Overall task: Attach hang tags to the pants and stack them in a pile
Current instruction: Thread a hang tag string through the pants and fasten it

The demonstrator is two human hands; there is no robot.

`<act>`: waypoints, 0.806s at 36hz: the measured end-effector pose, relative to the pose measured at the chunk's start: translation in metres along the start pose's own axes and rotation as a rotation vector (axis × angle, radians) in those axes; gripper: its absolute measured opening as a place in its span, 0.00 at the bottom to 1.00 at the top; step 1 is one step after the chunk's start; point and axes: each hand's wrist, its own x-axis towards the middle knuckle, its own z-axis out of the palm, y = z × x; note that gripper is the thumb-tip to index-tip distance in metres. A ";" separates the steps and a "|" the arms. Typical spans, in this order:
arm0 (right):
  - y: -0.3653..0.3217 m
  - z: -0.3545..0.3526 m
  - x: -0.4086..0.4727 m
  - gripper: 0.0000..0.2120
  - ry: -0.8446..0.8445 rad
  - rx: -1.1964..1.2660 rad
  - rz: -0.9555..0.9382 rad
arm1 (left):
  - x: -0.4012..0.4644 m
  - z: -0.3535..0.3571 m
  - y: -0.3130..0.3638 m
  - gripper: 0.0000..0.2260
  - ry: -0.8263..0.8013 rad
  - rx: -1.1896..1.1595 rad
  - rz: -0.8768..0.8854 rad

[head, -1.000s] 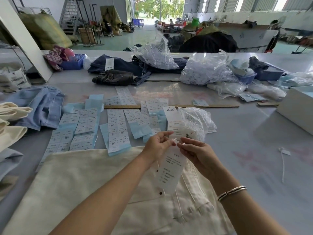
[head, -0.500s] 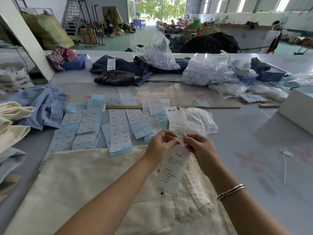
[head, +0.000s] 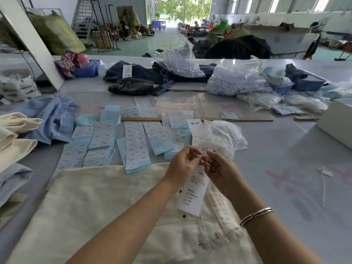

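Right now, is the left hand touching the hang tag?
Touching. The head view shows the left hand pinching the top of the hang tag, which hangs down from its fingertips over the pants.

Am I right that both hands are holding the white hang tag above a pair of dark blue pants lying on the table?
Not quite: the pants under the hang tag are cream, not dark blue, as the head view shows. The left hand and right hand do hold the tag above them on the table.
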 end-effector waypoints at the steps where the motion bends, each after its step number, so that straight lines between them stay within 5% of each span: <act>1: 0.000 -0.001 0.001 0.09 0.011 0.002 0.003 | 0.000 0.000 0.000 0.06 -0.003 0.013 0.001; 17: 0.007 0.004 -0.001 0.04 0.061 -0.099 -0.048 | 0.001 0.004 0.002 0.09 0.049 0.034 0.036; 29: 0.012 0.008 -0.001 0.10 0.070 -0.051 -0.063 | 0.003 0.009 -0.004 0.10 0.133 0.030 0.044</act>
